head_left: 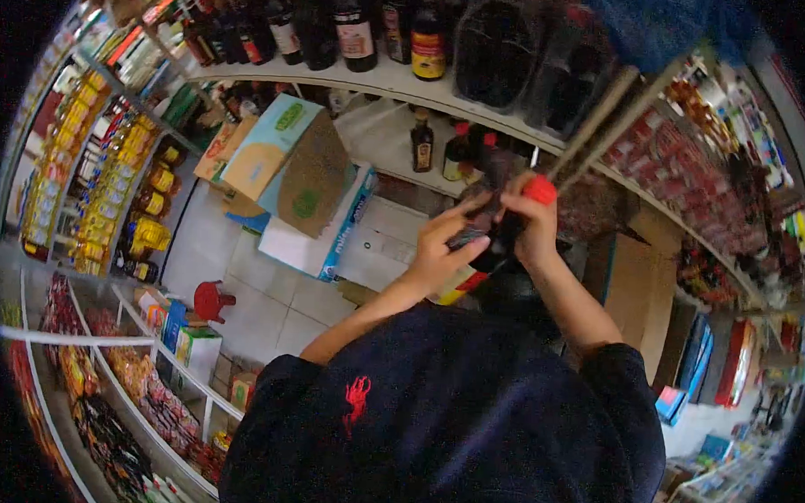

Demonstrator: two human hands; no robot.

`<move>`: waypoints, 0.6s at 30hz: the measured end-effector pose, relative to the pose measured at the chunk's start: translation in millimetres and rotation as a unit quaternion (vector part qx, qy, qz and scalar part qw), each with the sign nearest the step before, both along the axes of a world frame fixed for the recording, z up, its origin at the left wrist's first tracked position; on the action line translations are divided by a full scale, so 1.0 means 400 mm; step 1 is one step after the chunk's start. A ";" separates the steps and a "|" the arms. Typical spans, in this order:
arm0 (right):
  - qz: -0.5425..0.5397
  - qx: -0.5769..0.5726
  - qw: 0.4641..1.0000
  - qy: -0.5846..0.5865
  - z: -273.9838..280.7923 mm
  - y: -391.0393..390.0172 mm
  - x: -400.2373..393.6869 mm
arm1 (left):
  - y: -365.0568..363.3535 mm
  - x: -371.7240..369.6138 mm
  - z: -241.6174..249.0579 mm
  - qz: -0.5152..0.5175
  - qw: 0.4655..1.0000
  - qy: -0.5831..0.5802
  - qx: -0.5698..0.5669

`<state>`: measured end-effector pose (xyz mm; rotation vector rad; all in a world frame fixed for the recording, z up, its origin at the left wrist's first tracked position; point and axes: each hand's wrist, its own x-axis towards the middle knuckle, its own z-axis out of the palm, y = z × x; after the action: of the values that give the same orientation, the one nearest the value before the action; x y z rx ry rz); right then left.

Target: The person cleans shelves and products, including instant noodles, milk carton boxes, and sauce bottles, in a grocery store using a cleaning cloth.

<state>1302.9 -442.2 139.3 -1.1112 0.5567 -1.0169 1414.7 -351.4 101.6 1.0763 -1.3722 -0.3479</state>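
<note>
My right hand (535, 222) is closed around a dark bottle with a red cap (539, 190); the cap shows above the fingers. Close beside it, my left hand (445, 246) has its thumb and fingers curled about something dark (468, 237), partly hidden and blurred, perhaps the body of a bottle. Both hands are in front of the lower shelf, where a small dark bottle (422, 144) and a red-capped bottle (459, 151) stand upright.
Dark sauce bottles (354, 32) line the upper shelf (373, 84). Cardboard boxes (304, 164) are stacked to the left on a white box (301, 245). An open carton (645, 287) stands at the right. A red stool (211, 301) is on the tiled floor.
</note>
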 end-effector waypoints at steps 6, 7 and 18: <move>-0.026 -0.113 0.989 -0.096 0.125 0.024 -0.037 | -0.021 0.017 0.030 -0.028 0.994 0.075 -0.074; -0.028 -0.131 0.987 -0.086 0.136 0.031 -0.045 | -0.032 0.014 0.041 -0.030 0.994 0.071 -0.082; -0.089 -0.207 0.973 -0.055 0.160 0.045 -0.098 | -0.079 -0.122 0.158 -0.042 0.997 -0.036 -0.052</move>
<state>1263.5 -424.3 203.2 -1.3777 0.3665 -1.3839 1365.9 -383.1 164.8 0.9543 -1.4863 -0.2984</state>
